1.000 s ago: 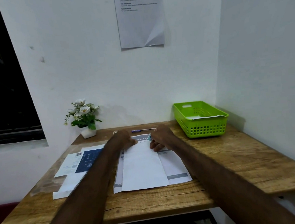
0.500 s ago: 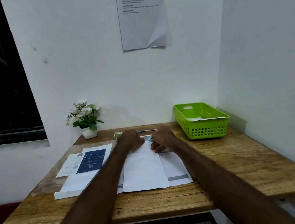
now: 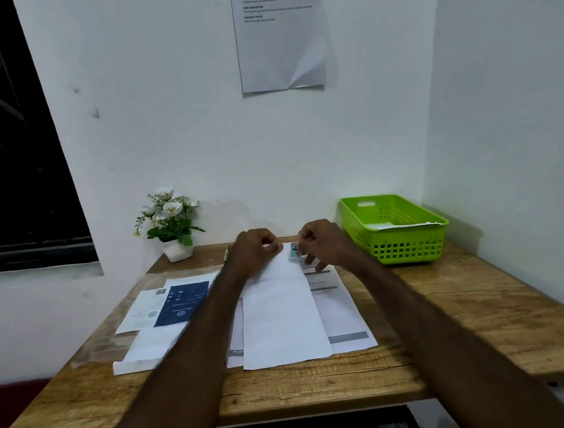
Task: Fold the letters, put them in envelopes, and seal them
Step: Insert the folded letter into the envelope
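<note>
A white letter sheet [image 3: 282, 318] lies lengthwise in the middle of the wooden table [image 3: 451, 328], folded over on a printed letter [image 3: 340, 314] whose right side shows beside it. My left hand [image 3: 256, 249] sits at the sheet's far left corner with its fingers curled on the edge. At the far right corner, my right hand [image 3: 320, 244] pinches the paper beside a small blue printed patch [image 3: 293, 251]. More letters, one with a dark blue panel [image 3: 183, 302], and a white envelope [image 3: 150, 352] lie to the left.
A green plastic basket [image 3: 398, 248] holding a white envelope stands at the back right, near the side wall. At the back left is a small white pot of flowers [image 3: 174, 232]. A green tape roll [image 3: 226, 253] peeks out behind my left wrist.
Both hands have stayed at the sheet's far end and risen slightly, fingers curling tighter on the edge. The pen behind them is now hidden.
</note>
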